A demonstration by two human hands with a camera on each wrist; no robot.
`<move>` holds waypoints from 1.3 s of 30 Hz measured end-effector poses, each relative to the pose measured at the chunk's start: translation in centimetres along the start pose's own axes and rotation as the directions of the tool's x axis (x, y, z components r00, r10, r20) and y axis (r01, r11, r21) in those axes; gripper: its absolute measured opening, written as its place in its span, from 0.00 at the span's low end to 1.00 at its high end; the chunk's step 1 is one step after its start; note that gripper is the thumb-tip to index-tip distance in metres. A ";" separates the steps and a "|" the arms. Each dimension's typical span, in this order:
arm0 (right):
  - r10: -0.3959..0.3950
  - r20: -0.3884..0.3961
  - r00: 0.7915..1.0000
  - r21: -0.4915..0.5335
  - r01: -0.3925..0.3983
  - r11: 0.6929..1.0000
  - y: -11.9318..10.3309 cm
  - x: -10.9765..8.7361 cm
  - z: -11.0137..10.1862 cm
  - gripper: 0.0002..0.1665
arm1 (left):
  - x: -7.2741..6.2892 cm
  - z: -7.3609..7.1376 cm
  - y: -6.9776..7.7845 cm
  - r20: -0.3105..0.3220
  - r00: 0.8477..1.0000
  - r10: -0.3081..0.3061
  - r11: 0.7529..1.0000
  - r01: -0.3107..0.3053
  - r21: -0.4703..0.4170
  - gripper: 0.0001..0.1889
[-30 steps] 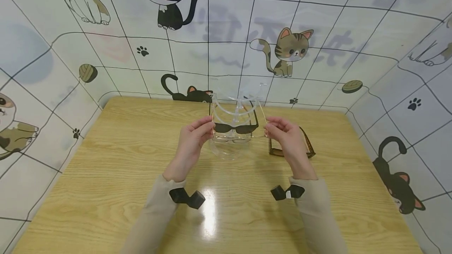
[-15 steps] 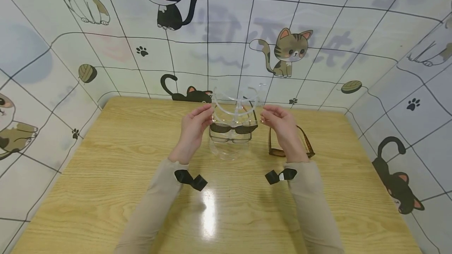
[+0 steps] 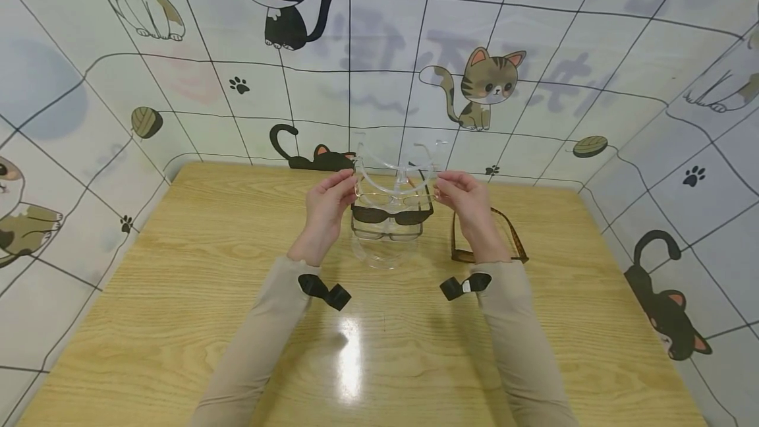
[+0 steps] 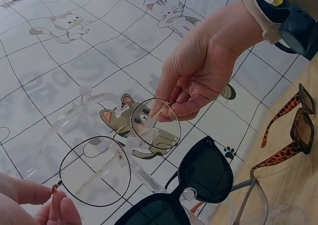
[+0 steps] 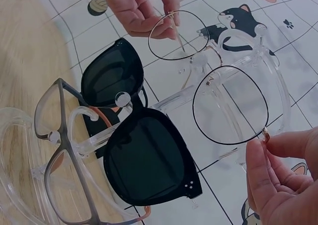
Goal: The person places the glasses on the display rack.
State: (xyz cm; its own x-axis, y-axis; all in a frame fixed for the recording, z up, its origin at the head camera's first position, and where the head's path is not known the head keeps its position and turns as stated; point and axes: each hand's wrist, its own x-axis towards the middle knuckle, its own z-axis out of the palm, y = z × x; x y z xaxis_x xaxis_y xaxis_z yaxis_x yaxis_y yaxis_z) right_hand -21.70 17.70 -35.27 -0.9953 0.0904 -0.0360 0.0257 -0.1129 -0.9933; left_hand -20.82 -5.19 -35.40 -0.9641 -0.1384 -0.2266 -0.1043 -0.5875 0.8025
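Note:
My left hand (image 3: 325, 209) and right hand (image 3: 471, 209) pinch opposite ends of thin-rimmed round eyeglasses (image 5: 230, 106), near the hinges. The eyeglasses are level at the clear display stand (image 3: 401, 180), above the black sunglasses (image 5: 149, 153) on it. Whether the bridge rests on the stand's peg I cannot tell. Lower on the stand hang grey-framed eyeglasses (image 5: 63, 148). In the left wrist view, the right hand (image 4: 198, 68) holds the far end and the left hand (image 4: 35, 200) shows at the lower left corner.
Tortoiseshell glasses (image 4: 302, 130) lie on the wooden table (image 3: 178, 295), to the right of the stand and partly behind the right arm in the head view. A cat-printed backdrop (image 3: 379, 38) encloses the table at the back and sides.
Both hands have moved away from the body and slightly closer together, carrying the round eyeglasses from in front of the sunglasses to above them. The other glasses and the stand stay put.

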 end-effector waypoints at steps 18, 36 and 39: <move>0.026 -0.002 1.000 0.014 -0.026 1.000 0.6 0.2 0.0 0.09 | 0.7 -0.4 -0.8 0.003 1.000 0.001 1.000 -0.001 0.019 0.08; -0.006 0.015 1.000 0.005 0.006 1.000 1.4 -0.3 -1.0 0.14 | 0.3 -0.9 -0.8 0.006 1.000 0.017 0.998 -0.017 0.059 0.16; -0.031 0.052 0.998 0.052 0.028 0.998 2.2 -0.3 -1.8 0.11 | -0.2 -1.3 -0.9 0.018 1.000 0.022 0.997 -0.023 0.070 0.12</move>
State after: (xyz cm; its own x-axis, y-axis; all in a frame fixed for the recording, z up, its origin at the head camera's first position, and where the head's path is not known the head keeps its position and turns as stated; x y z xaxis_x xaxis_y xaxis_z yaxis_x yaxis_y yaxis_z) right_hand -21.13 19.22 -37.64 -0.9991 0.0420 0.0005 -0.0073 -0.1619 -0.9868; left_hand -20.24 -5.64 -36.80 -0.9704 -0.1366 -0.1993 -0.0991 -0.5269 0.8441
